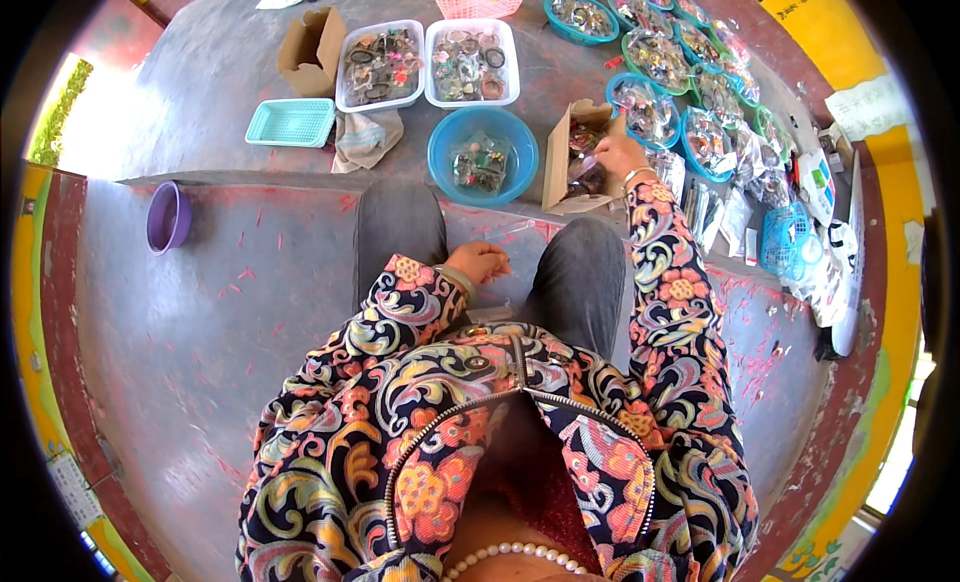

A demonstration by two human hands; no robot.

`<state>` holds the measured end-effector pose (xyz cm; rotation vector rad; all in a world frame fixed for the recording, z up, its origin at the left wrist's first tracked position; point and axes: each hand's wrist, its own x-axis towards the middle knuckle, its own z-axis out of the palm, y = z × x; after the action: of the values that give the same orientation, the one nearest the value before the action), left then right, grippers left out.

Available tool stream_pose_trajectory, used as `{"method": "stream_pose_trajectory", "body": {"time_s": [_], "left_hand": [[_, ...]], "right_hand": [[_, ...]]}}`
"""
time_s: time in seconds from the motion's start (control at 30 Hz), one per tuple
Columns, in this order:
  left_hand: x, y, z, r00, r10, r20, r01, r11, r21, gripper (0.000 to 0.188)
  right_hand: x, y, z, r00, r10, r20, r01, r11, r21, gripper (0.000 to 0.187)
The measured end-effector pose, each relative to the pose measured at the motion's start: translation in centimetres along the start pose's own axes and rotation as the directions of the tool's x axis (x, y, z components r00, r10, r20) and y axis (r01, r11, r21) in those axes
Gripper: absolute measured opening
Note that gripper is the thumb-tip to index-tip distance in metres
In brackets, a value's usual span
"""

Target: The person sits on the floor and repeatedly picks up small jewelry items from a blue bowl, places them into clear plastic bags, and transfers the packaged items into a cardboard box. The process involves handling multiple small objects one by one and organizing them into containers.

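My right hand (pixel 622 155) reaches to an open cardboard box (pixel 556 172) on the raised ledge beyond my right knee. Its fingers are closed on what looks like a small clear plastic bag (pixel 583 167) at the box's mouth. Dark and reddish small pieces fill the box; the hand hides part of them. Over my lap, between the knees, my left hand (pixel 480 263) is held with loosely bent fingers and nothing visible in it. Left of the box stands a round blue basin (pixel 440 142) with several clear-bagged trinkets (pixel 482 165) inside.
Two white trays (pixel 429 67) of bagged accessories stand further back, beside an empty cardboard box (pixel 312 52), a turquoise basket (pixel 290 122) and a cloth (pixel 365 140). Many filled basins (pixel 655 62) crowd the right. A purple basin (pixel 168 219) sits on the lower floor, left.
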<state>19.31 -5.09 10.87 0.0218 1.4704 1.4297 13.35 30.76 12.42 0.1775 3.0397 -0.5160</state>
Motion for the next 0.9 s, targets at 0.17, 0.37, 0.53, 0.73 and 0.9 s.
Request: {"method": "stream_pose_trajectory", "body": {"time_s": [0.17, 0.37, 0.53, 0.73, 0.9], "left_hand": [[-0.1, -0.2, -0.6, 1.0, 0.004, -0.014, -0.005, 1.0, -0.02, 0.023], [-2.2, 1.9, -0.7, 0.994, 0.092, -0.067, -0.097, 0.992, -0.078, 0.033], [-3.6, 3.0, 0.1, 0.962, 0.232, -0.145, -0.268, 0.901, -0.34, 0.041], [-3.7, 3.2, -0.9, 0.943, 0.313, -0.114, -0.321, 0.768, -0.554, 0.019], [-3.8, 3.2, -1.4, 0.957, 0.284, -0.057, -0.27, 0.803, -0.531, 0.018]], "right_hand": [[-3.5, -3.9, -5.6, 0.955, 0.293, -0.053, -0.252, 0.889, 0.381, 0.016], [-9.4, -10.1, -3.0, 0.921, 0.33, 0.205, -0.265, 0.146, 0.953, 0.016], [-14.2, -17.7, 3.0, 0.898, 0.189, 0.398, -0.353, -0.231, 0.907, 0.009], [-15.4, -21.4, 4.2, 0.914, 0.09, 0.395, -0.388, -0.087, 0.917, 0.01], [-15.3, -21.3, 4.1, 0.913, 0.058, 0.405, -0.408, 0.048, 0.912, 0.016]]}}
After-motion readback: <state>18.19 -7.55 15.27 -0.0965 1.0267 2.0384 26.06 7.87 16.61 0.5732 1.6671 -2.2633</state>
